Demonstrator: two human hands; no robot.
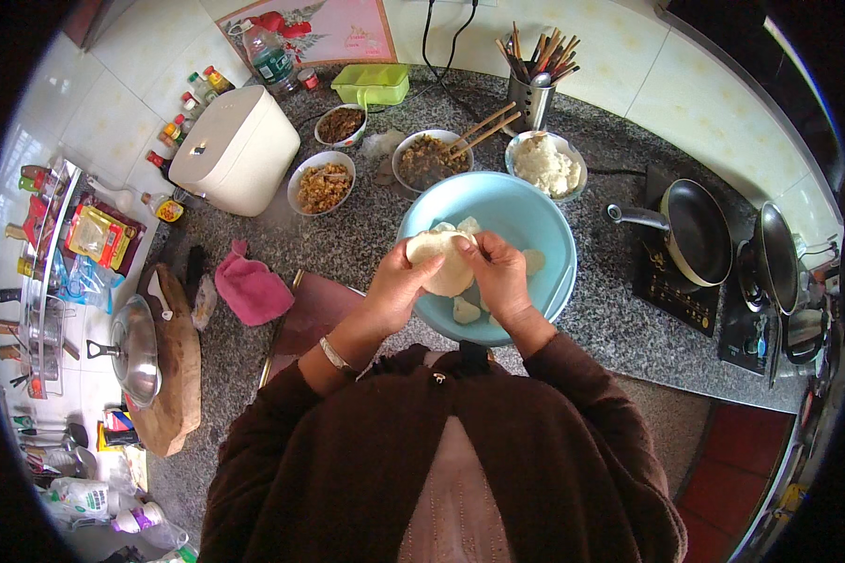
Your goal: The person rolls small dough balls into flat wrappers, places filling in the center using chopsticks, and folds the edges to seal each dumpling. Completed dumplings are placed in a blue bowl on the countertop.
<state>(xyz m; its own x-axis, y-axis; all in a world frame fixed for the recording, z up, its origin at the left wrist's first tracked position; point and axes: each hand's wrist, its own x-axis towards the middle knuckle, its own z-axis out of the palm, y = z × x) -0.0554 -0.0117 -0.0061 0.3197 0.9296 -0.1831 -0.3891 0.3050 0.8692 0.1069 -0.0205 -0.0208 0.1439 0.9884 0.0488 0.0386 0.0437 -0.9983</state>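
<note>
A flat, pale round of dough (pixel 445 271) is held above a light-blue plastic basin (pixel 563 232). My left hand (pixel 396 287) grips its left side, thumb across the face. At the upper right edge, my right hand (pixel 498 271) pinches the same round between thumb and fingers. Small pale dough pieces (pixel 466 310) lie in the basin below. Behind the basin are a bowl of chopped filling (pixel 422 158) with wooden chopsticks (pixel 489 128) resting in it, and a bowl of white, crumbly food (pixel 546 169).
Left are a bowl of orange-brown chopped food (pixel 324 188), a white bin-like container (pixel 236 151), a pink cloth (pixel 252 285) and a wooden chopping board (pixel 176 380) with a metal lid (pixel 135 352). Right, a frying pan (pixel 697 232) sits on an induction cooker (pixel 665 299). A chopstick holder (pixel 528 105) stands behind.
</note>
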